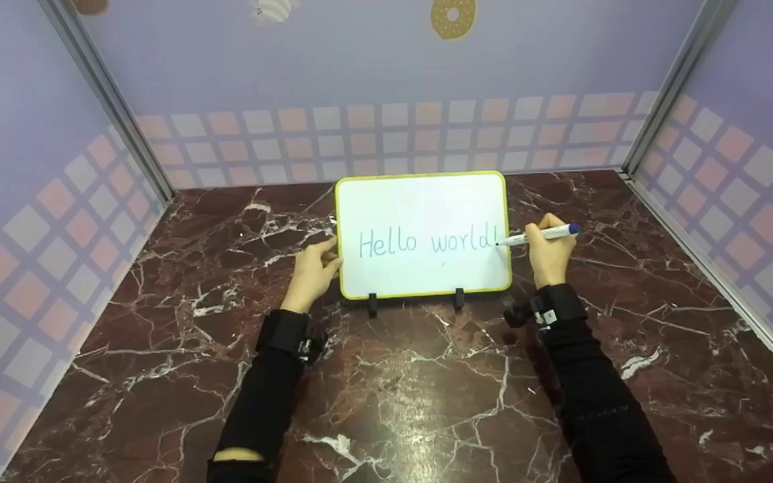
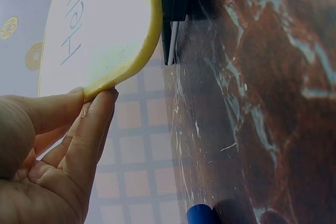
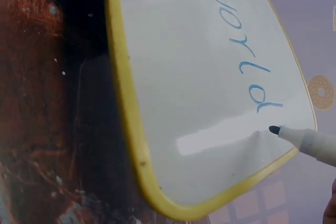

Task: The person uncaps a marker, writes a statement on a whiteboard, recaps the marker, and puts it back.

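Note:
A small whiteboard [image 1: 420, 201] with a yellow rim stands tilted back on black feet [image 1: 459, 298]. Blue handwriting [image 1: 427, 243] across it reads "Hello world" with a stroke after the d. My left hand [image 1: 313, 272] pinches the board's left edge, thumb on the front face and fingers behind, as the left wrist view shows. In my right hand [image 1: 551, 251] is a white marker [image 1: 541, 235] with a blue end, held like a pen beyond the right edge. Its dark tip [image 3: 274, 129] is at the board's face just past the d; contact cannot be told.
The board stands on a dark red marbled table [image 1: 400, 389]. Purple panels with a checked band [image 1: 353, 137] enclose the back and sides, joined by metal posts [image 1: 668, 84]. A blue cylindrical thing [image 2: 201, 214] lies near my left hand, partly out of view.

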`<state>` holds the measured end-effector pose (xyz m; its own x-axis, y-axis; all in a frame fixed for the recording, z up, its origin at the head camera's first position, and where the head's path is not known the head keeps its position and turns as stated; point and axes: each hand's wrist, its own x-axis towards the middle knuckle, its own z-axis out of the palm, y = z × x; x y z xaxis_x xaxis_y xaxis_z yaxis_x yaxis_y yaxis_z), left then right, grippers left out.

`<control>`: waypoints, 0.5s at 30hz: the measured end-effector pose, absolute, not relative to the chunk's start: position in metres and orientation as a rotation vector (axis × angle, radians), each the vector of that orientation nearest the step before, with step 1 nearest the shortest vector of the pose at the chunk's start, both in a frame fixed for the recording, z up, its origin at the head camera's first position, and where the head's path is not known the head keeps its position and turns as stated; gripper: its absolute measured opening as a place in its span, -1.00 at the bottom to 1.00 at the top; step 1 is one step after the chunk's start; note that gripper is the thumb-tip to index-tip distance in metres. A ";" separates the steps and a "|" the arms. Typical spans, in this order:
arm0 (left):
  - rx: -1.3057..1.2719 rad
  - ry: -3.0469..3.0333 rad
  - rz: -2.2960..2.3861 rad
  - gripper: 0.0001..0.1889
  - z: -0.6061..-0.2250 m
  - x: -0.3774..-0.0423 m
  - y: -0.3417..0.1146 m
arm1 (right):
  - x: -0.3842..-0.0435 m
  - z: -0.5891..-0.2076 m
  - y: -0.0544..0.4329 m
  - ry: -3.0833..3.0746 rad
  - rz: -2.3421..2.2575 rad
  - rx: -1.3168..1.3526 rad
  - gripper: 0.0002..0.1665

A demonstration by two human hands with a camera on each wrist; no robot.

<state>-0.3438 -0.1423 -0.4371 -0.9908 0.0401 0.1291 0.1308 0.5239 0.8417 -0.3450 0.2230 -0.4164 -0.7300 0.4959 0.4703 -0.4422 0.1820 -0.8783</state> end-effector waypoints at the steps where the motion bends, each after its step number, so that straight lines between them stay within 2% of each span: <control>1: -0.152 -2.657 -1.474 -0.46 -0.437 -0.344 -0.142 | -0.345 -0.417 0.223 -1.739 1.641 -0.058 -0.69; 15: -0.144 -2.664 -1.430 -0.47 -0.437 -0.346 -0.143 | -0.349 -0.419 0.226 -1.705 1.701 -0.069 -0.56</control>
<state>-0.3460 -0.1427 -0.4374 -0.9890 0.0295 0.1452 0.1373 0.5506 0.8234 -0.3494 0.2257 -0.4192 -0.7424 0.5070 0.4379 -0.4368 0.1292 -0.8902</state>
